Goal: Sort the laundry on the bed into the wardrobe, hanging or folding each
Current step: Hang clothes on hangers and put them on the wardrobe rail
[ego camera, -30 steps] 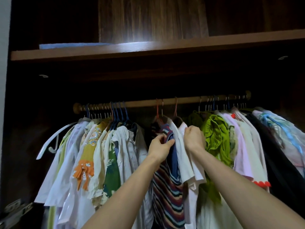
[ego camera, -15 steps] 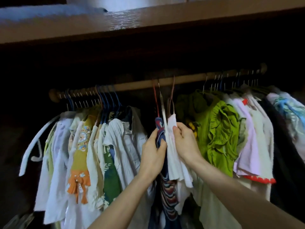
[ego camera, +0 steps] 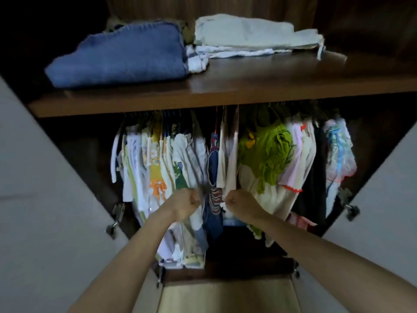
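A striped top (ego camera: 214, 197) is hanging in the middle of the wardrobe, below the shelf (ego camera: 225, 91), with a navy panel of it showing above and below the stripes. It is being flanked by both hands. The left hand (ego camera: 186, 203) is being held just left of the stripes, fingers curled tight; a blurred grey fold of cloth is being pinched at its knuckles, though which garment that fold belongs to cannot be told. The right hand (ego camera: 239, 202) is being held just right of the stripes, also curled into a fist, with its knuckles touching the pale clothes there; whether anything is being gripped inside it cannot be told.

Left of the striped top, white and yellow shirts (ego camera: 155, 166) are being crowded together on hangers. Right of it, a cream garment is hanging next, then a green top (ego camera: 268, 154), a pink top (ego camera: 295, 168) with an orange hem, and a dark garment. The rail is being hidden by the shelf edge.

On the shelf, folded jeans (ego camera: 121, 55) are lying left of centre, and a folded pale stack (ego camera: 248, 35) is lying right of them. Pale open doors (ego camera: 45, 199) are being seen at either side.
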The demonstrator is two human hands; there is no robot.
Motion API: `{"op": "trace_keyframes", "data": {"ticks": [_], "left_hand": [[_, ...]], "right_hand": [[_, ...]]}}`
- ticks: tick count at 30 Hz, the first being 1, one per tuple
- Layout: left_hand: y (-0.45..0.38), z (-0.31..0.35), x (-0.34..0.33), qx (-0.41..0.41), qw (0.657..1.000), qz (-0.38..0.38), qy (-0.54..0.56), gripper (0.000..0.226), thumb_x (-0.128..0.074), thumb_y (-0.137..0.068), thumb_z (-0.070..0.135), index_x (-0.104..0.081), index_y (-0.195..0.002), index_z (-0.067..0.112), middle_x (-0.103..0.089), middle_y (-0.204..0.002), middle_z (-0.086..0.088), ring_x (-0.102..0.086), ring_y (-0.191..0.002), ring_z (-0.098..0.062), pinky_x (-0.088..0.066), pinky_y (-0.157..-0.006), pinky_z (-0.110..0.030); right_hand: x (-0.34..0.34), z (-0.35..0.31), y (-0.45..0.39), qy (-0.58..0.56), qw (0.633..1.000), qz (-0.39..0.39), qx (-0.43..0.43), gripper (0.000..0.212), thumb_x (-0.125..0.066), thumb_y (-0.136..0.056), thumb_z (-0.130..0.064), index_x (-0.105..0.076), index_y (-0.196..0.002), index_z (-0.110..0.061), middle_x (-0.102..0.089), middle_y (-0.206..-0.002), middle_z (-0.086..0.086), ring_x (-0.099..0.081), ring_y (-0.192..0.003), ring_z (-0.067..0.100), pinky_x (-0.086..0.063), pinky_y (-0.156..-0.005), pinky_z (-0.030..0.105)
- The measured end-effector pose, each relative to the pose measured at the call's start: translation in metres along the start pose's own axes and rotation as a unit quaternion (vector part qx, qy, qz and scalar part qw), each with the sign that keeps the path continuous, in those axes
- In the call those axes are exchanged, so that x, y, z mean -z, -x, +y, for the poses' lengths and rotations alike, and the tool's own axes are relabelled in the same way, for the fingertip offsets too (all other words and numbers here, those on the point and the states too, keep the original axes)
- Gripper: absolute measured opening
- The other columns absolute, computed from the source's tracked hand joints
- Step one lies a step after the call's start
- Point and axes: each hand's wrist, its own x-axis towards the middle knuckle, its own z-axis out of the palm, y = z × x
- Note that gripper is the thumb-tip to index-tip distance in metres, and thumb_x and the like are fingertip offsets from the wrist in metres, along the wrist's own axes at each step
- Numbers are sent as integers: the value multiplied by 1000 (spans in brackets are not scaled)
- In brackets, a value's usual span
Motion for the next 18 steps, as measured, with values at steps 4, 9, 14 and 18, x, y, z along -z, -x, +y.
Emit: {"op": "trace_keyframes", "data": {"ticks": [4, 9, 14, 18], "left_hand": [[109, -6, 2, 57, 993, -24, -103, 37, -46, -99, 29, -55, -129, 11, -57, -129, -7, -54, -118, -26, -44, -96, -33], [246, -24, -8, 175, 980, 23, -92, 38, -47, -98, 31, -54, -132, 16, -57, -133, -5, -53, -123, -24, -42, -97, -30], [379, -51, -19, 286, 956, 40, -51, 45, -47, -99, 33, -44, -141, 14, -54, -137, -5, -49, -126, -22, -38, -101, -27], [481, -65, -44, 347, 932, 107, 5, 40, -49, -98, 27, -50, -136, 12, -57, -134, -8, -53, -122, -25, -39, -94, -27]], "right_hand": [[1, -54, 59, 129, 979, -93, 124, 44, -40, -94, -3, -22, -56, -14, -27, -58, 10, -34, -57, 25, -21, -62, 29], [-33, -127, 125, 179, 944, -199, 191, 26, -45, -89, -7, -42, -64, -7, -52, -81, 28, -57, -91, 41, -38, -64, 33], [-89, -198, 209, 227, 883, -299, 280, 24, -47, -91, -14, -57, -80, 5, -61, -86, 25, -61, -84, 33, -47, -69, 39], [-145, -236, 286, 264, 832, -344, 345, 27, -47, -95, -24, -65, -99, -3, -67, -100, 18, -62, -95, 34, -51, -84, 41]]}}
